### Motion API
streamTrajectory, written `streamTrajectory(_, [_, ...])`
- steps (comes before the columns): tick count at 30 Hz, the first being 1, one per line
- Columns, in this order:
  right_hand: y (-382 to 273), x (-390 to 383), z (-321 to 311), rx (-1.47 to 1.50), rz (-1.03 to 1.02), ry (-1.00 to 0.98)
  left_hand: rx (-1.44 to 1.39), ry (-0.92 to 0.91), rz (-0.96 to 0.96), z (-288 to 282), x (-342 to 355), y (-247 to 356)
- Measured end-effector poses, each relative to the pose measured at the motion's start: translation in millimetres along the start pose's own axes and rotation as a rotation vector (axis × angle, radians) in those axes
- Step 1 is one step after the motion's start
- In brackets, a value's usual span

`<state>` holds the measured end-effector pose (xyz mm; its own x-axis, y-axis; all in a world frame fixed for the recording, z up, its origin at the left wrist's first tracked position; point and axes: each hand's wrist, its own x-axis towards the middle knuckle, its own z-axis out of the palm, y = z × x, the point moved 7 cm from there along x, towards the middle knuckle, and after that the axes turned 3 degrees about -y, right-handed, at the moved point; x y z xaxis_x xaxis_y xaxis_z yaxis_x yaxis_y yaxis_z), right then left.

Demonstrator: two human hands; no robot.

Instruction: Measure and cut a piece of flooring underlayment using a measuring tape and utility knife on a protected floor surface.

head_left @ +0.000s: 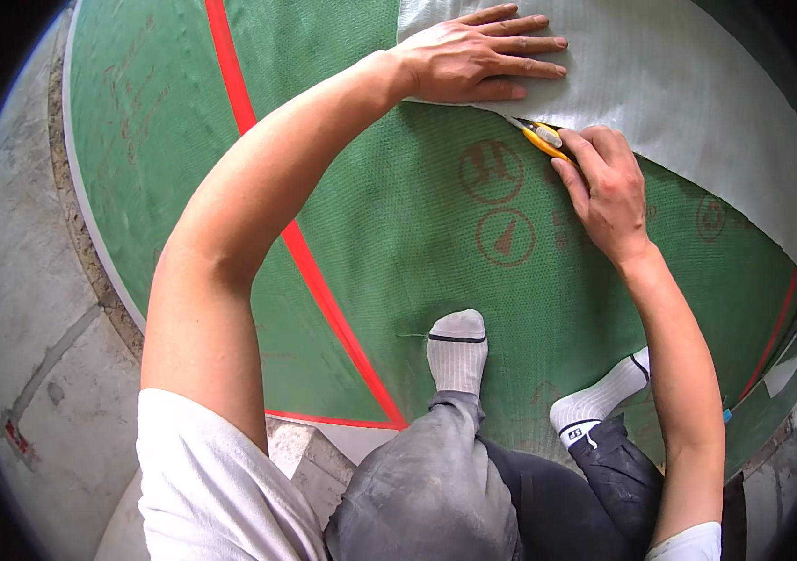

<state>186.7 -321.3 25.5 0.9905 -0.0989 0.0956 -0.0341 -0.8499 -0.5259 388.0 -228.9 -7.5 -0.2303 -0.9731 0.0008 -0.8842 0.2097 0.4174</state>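
Observation:
My left hand (473, 58) lies flat, fingers stretched out, on a white woven sheet (642, 75) at the far side. The hand is close to the sheet's near left corner. In my right hand (610, 187) is a yellow and black utility knife (543, 138), gripped between thumb and fingers. Its tip points to the upper left and meets the sheet's near edge, just below my left hand. Under the sheet spreads a green woven covering (417, 224) with red printed symbols.
Red tape (314, 276) runs across the green covering on the left. My socked feet (457, 351) rest on it. Bare concrete (34, 309) lies beyond its left edge. A pale block (310, 458) stands by my left leg. A white scrap (785, 372) is at the right.

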Motion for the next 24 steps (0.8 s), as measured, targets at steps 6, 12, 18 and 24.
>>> streamTrajectory(6, [2.9,0.2,-7.1,0.026,-0.045,0.0,0.01,-0.02,0.01,0.8,-1.4,-1.3])
streamTrajectory(12, [-8.6,7.8,-3.8,0.002,-0.057,-0.043,0.135,-0.009,0.016,-0.6,-6.9,-2.1])
streamTrajectory(18, [-6.8,12.1,-8.6,-0.029,-0.091,-0.015,0.042,0.035,0.026,1.5,-2.5,-1.3])
streamTrajectory(24, [-2.4,2.7,-11.9,-0.004,-0.094,-0.051,0.048,0.012,0.042,-0.7,3.0,-2.4])
